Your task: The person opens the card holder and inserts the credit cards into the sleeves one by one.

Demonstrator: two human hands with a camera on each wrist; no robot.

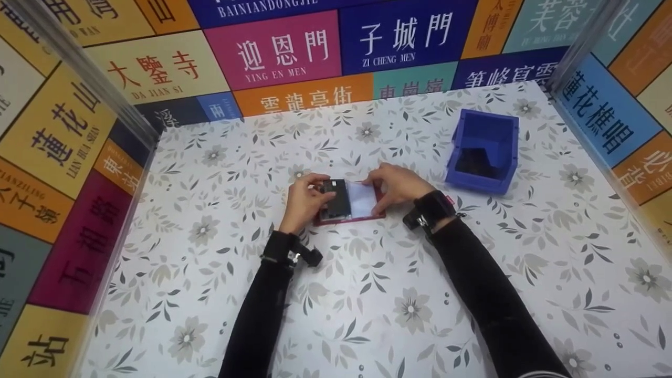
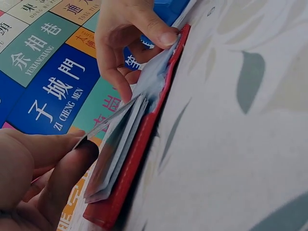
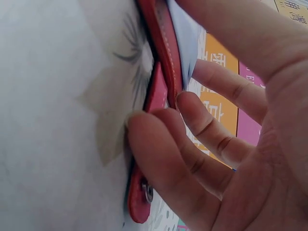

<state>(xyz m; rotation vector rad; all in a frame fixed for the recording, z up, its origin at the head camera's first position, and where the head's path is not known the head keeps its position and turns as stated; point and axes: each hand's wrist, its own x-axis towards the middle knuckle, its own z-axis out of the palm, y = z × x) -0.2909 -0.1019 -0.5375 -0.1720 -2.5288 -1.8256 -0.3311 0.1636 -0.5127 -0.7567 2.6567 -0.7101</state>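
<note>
A red card holder (image 1: 353, 220) with clear sleeve pages lies open on the table. My left hand (image 1: 303, 200) pinches a thin dark card page (image 1: 340, 202) at its left half, between thumb and finger. In the left wrist view that page is tilted up from the other sleeves (image 2: 118, 159). My right hand (image 1: 403, 184) holds the right side of the holder, its thumb at the near edge and fingers at the far edge of a whitish page (image 1: 362, 200). A red strap with a metal snap (image 3: 140, 197) shows below the fingers in the right wrist view.
A blue plastic bin (image 1: 475, 184) stands at the back right, with a dark flat item (image 1: 475, 161) inside. The table (image 1: 409, 262) has a floral cover. Panels with coloured sign prints (image 1: 283, 47) wall in the back and sides.
</note>
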